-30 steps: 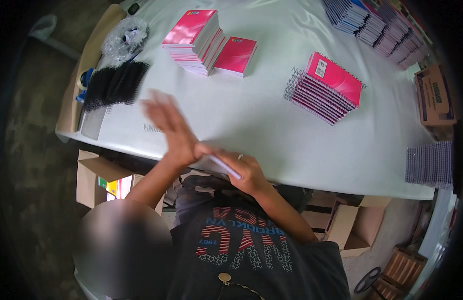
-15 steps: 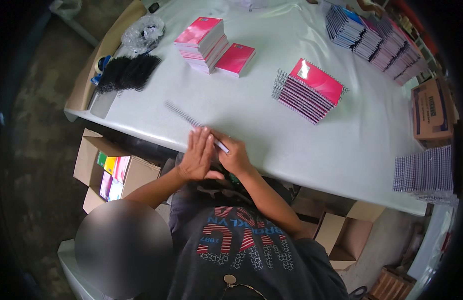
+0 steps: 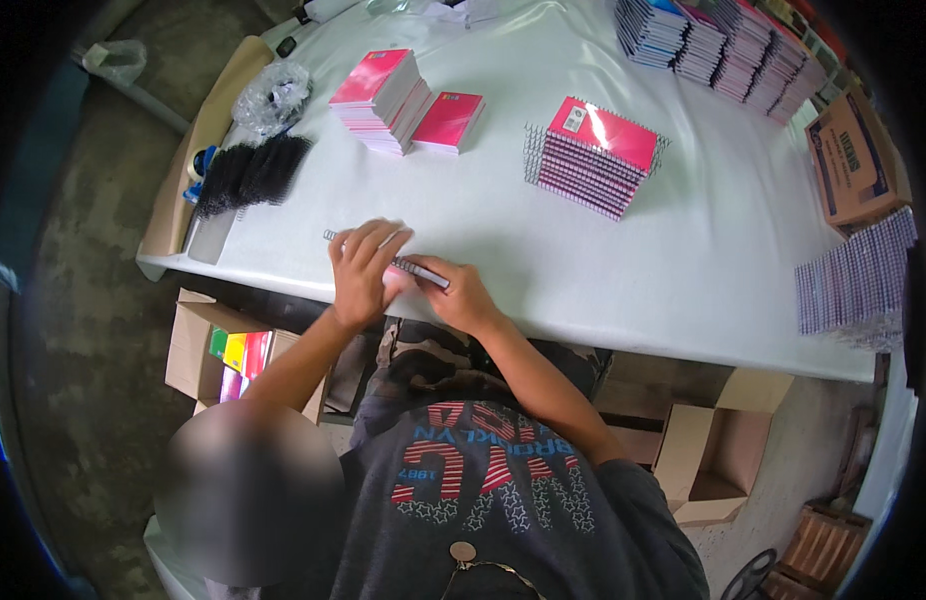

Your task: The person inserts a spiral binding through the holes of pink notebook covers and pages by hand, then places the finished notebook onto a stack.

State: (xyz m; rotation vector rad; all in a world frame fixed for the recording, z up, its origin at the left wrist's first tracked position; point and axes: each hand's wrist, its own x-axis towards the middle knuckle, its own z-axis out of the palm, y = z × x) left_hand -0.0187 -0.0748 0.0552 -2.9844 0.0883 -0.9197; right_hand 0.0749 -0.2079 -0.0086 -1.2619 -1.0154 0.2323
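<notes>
Both hands press a spiral notebook (image 3: 408, 270) flat at the near edge of the white counter (image 3: 683, 260). The left hand (image 3: 361, 270) lies closed over it, and the right hand (image 3: 461, 295) grips its end to keep it steady.

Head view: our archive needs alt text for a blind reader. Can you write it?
Both hands, left hand and right hand, press a spiral-bound notebook at the near edge of a white table. Further back lie stacks of pink notebooks and loose black spiral coils.
</notes>
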